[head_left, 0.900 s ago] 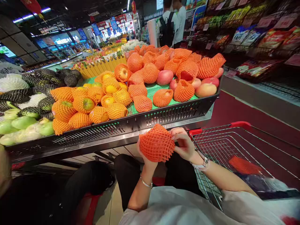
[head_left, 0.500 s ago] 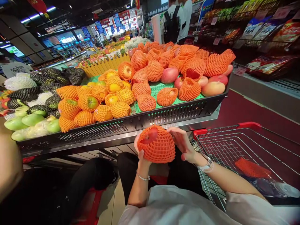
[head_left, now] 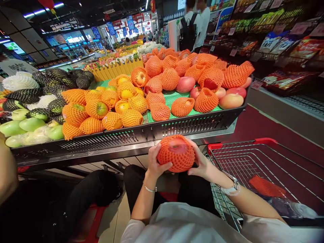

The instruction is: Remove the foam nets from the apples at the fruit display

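Observation:
A large rounded red fruit, which looks like a mango, is wrapped in an orange foam net with its red skin showing through the opening on top. It is held above my lap, just in front of the display's near edge. My left hand grips its left side, thumb across the near face. On the right side, my right hand is closed around it, with fingers partly hidden behind. Beyond lies a pile of similar netted red fruit on green matting.
Yellow-orange netted fruit and green fruit fill the display's left part. A black slotted rim edges it. At right stands a wire shopping cart holding an orange net. Another person's leg is close at left.
My right hand has come in from beside the fruit to hold its right side. The fruit has moved slightly right and turned, so its net opening sits more centrally on top.

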{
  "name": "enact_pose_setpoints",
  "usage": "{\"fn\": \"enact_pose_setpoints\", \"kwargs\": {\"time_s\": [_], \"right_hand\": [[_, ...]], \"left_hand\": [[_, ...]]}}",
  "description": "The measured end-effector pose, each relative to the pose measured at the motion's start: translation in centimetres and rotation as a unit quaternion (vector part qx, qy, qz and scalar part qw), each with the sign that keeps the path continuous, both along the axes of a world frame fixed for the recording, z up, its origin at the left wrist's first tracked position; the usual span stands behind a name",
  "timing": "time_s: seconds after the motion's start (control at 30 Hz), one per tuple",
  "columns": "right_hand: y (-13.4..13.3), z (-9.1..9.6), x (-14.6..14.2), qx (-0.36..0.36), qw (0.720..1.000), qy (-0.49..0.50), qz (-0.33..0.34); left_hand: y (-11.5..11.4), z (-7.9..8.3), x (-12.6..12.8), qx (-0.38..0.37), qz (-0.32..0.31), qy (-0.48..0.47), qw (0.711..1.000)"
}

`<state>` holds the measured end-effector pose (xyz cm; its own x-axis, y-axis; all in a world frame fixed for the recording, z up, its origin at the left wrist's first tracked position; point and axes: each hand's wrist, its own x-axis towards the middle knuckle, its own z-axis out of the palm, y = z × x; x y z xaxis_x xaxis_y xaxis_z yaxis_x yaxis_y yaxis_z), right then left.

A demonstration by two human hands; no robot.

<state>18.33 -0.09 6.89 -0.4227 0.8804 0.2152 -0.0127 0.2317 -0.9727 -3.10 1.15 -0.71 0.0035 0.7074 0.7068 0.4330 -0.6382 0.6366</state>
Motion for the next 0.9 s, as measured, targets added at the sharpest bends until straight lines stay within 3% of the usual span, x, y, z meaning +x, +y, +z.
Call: {"fn": "enact_pose_setpoints", "kwargs": {"time_s": [0.1, 0.23, 0.37, 0.5, 0.6, 0.7, 0.8, 0.9], "right_hand": [[0.3, 1.0, 0.8, -0.021, 0.998, -0.023, -0.051], [1.4, 1.5, 0.9, -0.119, 0.990, 0.078, -0.016], [3.9, 2.2, 0.0, -0.141, 0.974, 0.155, -0.089], [10.0, 5.5, -0.7, -0.038, 0.968, 0.176, -0.174], [16.4, 8.9, -0.8, 0.018, 0.968, 0.162, -0.192], [21.9, 11.1, -0.5, -0.040, 0.983, 0.063, -0.170], [24.9, 11.4, -0.2, -0.088, 0.983, -0.055, -0.150], [26.0, 10.9, -0.6, -0.053, 0.963, -0.218, -0.150]], "left_hand": [[0.4, 2.4, 0.8, 0.121, -0.027, 0.072, 0.990], [1.4, 4.7, 2.0, 0.206, -0.035, 0.160, 0.965], [3.2, 6.8, 2.9, 0.129, 0.007, 0.139, 0.982], [4.1, 8.4, 2.3, 0.087, 0.052, 0.038, 0.994], [3.9, 7.8, 0.9, 0.048, 0.053, -0.022, 0.997], [3.3, 6.0, -0.8, -0.025, 0.048, -0.058, 0.997], [3.0, 4.9, -2.2, -0.093, 0.062, -0.099, 0.989], [3.0, 4.7, -3.0, -0.126, 0.076, -0.127, 0.981]]}}
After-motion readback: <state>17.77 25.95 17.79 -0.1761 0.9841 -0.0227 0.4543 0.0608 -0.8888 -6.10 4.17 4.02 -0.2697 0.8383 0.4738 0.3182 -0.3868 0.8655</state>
